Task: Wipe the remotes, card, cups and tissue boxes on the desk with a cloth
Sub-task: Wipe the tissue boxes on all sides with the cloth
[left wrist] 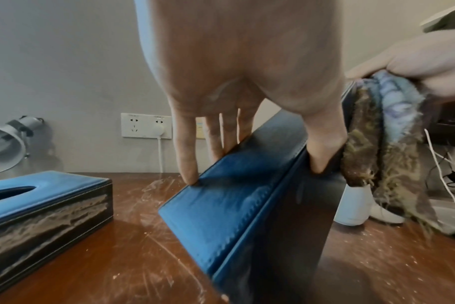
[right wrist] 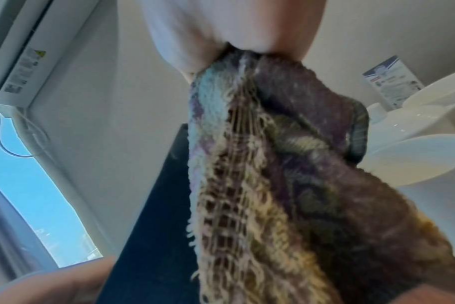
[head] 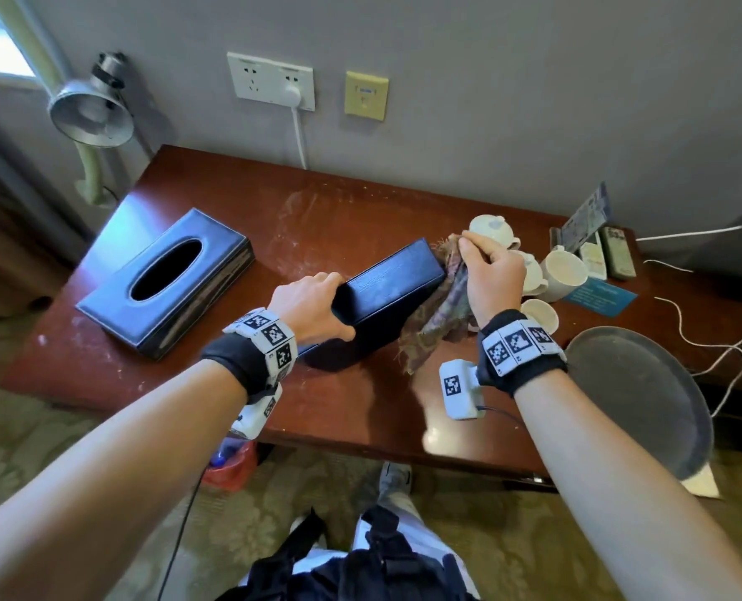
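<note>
My left hand [head: 312, 308] grips the near end of a dark blue tissue box [head: 386, 292], fingers on one face and thumb on the other, tilting it on edge above the desk [head: 239, 210]. The same box [left wrist: 221, 216] fills the left wrist view. My right hand [head: 490, 271] holds a frayed brown and purple cloth [head: 438, 314] against the box's far right end; the cloth [right wrist: 273, 185] hangs down from my fist. A second tissue box [head: 165, 284] lies flat at the left. White cups [head: 564, 273] cluster behind my right hand, with remotes [head: 616, 253] and a card [head: 601, 297] further right.
A grey round tray [head: 637, 396] overhangs the desk's right front edge. White cables [head: 707, 344] trail at the right. A desk lamp [head: 91, 110] stands at the back left, and a wall socket [head: 271, 82] with a plugged cord is above the desk. The desk surface is dusty.
</note>
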